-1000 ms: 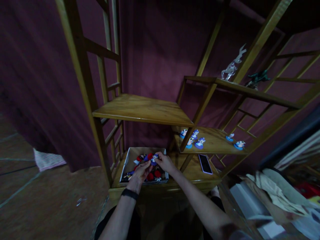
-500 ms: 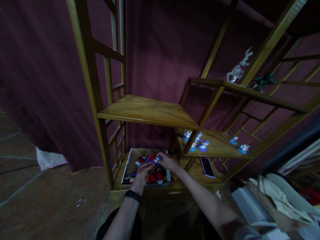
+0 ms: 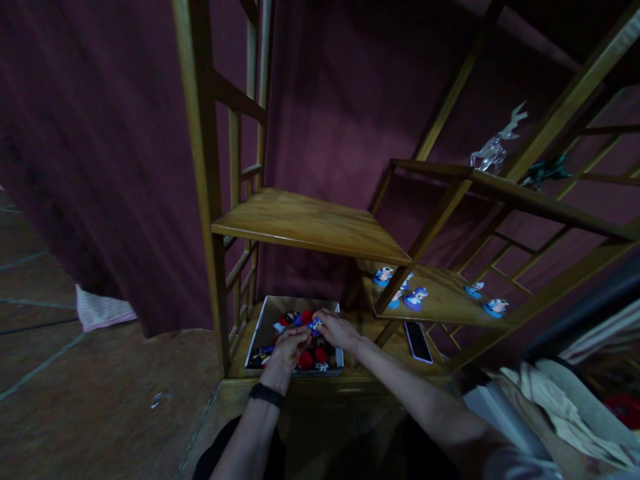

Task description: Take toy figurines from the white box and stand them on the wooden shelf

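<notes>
Both my hands meet over a shallow box [image 3: 270, 313] of small red, blue and black figurines on the lowest shelf. My left hand [image 3: 287, 348], with a black wristband, and my right hand [image 3: 336, 329] pinch a small blue and white figurine [image 3: 315, 326] between their fingertips. Several similar blue figurines [image 3: 415, 298] stand on the shelf to the right, and two more figurines [image 3: 493, 307] stand further right.
A phone [image 3: 418, 341] lies on the bottom shelf right of the box. A wooden shelf board [image 3: 310, 223] hangs above the box. A clear glass animal [image 3: 495, 150] stands on an upper shelf. A dark red curtain [image 3: 100, 167] hangs behind. Cloth and paper [image 3: 555, 407] are piled at right.
The view has shifted left and slightly down, so the shelf sits further right in frame. Both hands stay together over the box, holding the blue figurine.
</notes>
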Available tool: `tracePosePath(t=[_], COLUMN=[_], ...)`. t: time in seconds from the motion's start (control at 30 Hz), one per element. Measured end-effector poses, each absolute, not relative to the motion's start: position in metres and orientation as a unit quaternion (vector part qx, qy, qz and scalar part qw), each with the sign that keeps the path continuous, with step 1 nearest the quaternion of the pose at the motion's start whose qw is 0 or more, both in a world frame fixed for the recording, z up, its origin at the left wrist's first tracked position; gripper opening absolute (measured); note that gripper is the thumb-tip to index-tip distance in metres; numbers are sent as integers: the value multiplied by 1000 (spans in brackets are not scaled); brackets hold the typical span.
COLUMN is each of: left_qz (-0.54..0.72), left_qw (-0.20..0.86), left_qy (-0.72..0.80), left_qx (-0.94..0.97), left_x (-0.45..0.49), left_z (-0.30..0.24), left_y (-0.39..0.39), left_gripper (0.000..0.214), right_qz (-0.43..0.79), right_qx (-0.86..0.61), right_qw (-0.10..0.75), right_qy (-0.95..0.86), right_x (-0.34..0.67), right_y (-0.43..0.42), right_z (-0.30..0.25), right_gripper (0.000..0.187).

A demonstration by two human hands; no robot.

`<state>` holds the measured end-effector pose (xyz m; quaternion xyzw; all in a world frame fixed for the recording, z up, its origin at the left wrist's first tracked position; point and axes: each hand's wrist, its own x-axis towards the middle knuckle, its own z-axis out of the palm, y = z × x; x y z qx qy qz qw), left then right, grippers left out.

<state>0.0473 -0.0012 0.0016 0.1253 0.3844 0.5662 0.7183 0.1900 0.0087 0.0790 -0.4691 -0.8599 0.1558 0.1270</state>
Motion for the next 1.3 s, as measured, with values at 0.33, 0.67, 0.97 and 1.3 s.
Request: tracePosePath(t=[0.33, 0.67, 0.97, 1.3], left_qz=[637, 674, 616, 574], left_qw=[649, 567, 628, 690], left_qy=[394, 426, 443, 426], left_qx=[133, 208, 172, 113], left_x=[51, 59, 54, 51], left_z=[8, 9, 10, 9], left_y=[-7, -8, -7, -2], left_gripper=[16, 21, 12, 21], right_qz=[155, 207, 245, 537], right_qx=[-507, -555, -542, -554], right_qw=[159, 194, 175, 321], right_qy=[-833, -782, -785, -549], right_x=[174, 175, 179, 198], right_y=[22, 26, 30, 23], right_z=[76, 66, 61, 67], right_gripper=[22, 20, 30, 25])
